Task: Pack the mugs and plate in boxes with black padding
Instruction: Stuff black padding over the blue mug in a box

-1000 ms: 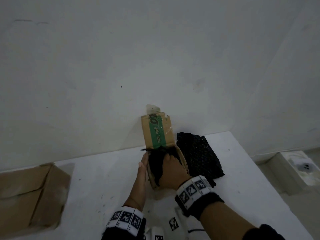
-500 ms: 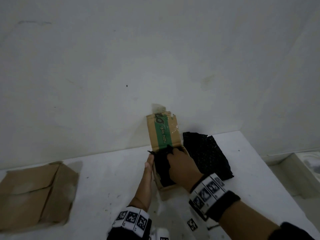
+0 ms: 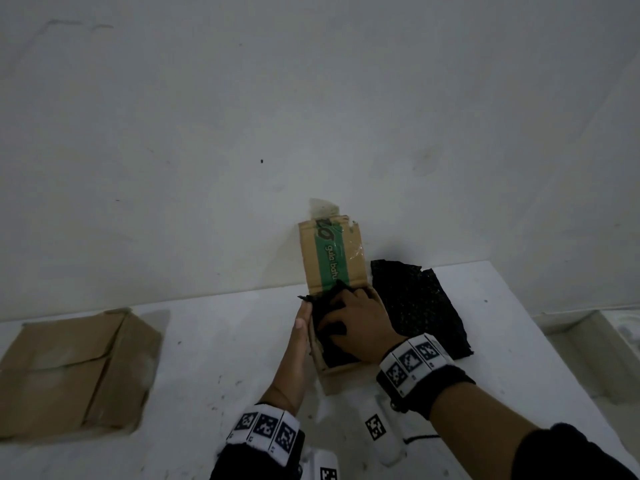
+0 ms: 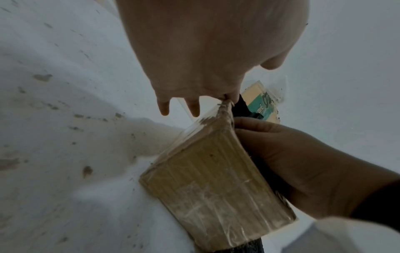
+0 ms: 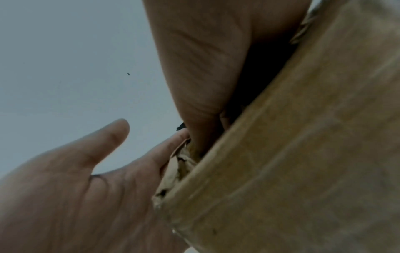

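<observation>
Two cardboard boxes sit on the white table: one small open box (image 3: 341, 370) with a green-banded lid, one larger closed box (image 3: 74, 372). Two pieces of black padding show: one in the small box (image 3: 325, 315), one sheet beside it (image 3: 417, 306). Two hands work at the small box, the left hand (image 3: 294, 355) and the right hand (image 3: 363, 327).

Dim, flat, bluish light; soft shadows, wide-angle bending at edges, blurred wrist views.

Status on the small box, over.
Left hand flat against small box. Right hand pressing black padding inside. Spare padding beside. No mugs visible.
</observation>
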A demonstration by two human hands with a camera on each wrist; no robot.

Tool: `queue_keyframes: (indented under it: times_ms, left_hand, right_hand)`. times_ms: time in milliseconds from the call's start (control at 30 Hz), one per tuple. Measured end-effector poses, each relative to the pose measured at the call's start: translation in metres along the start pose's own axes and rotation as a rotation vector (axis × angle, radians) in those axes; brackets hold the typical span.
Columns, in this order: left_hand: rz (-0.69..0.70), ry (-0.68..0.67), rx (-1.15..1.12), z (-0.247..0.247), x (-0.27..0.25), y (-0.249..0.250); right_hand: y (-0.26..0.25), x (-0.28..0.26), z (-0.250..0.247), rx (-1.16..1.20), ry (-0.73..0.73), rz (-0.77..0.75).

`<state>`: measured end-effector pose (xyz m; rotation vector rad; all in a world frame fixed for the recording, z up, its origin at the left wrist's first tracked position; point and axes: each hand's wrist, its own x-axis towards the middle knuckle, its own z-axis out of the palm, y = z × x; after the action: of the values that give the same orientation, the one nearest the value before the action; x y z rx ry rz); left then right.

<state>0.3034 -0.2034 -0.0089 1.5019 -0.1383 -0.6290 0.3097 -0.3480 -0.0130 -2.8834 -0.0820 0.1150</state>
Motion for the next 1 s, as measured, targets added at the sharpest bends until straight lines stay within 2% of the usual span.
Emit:
queue_keyframes:
  times_ms: [133, 300, 400, 567, 733, 833, 900, 1000]
  left_hand:
    - [0.007, 0.002, -0.021, 0.002, 0.003, -0.001]
    - [0.038, 0.02, -0.057, 0.001, 0.004, -0.003]
    - [0.04, 0.012, -0.056, 0.003, 0.003, -0.004]
    - [0.062, 0.012, -0.02, 0.001, 0.004, -0.004]
    - [0.061, -0.011, -0.007, 0.002, 0.004, 0.001]
    - [0.066, -0.004, -0.003, 0.002, 0.005, -0.001]
    - [0.079, 0.006, -0.007, 0.002, 0.006, -0.001]
    - [0.089, 0.01, -0.003, 0.003, 0.007, 0.0]
  right_hand:
    - [-0.004, 0.002, -0.003, -0.012, -0.106, 0.052]
    - [-0.023, 0.008, 0.006, -0.116, -0.171, 0.122]
    - [-0.025, 0.011, 0.012, -0.185, -0.275, 0.124]
    - [-0.022, 0.016, 0.017, -0.2, -0.343, 0.102]
    - [-0.01, 0.004, 0.008, -0.089, -0.231, -0.022]
    - [-0.008, -0.006, 0.007, 0.032, 0.015, -0.108]
    - [-0.008, -0.012, 0.01, 0.08, 0.21, -0.108]
    - [-0.009, -0.012, 0.016, 0.055, 0.317, -0.097]
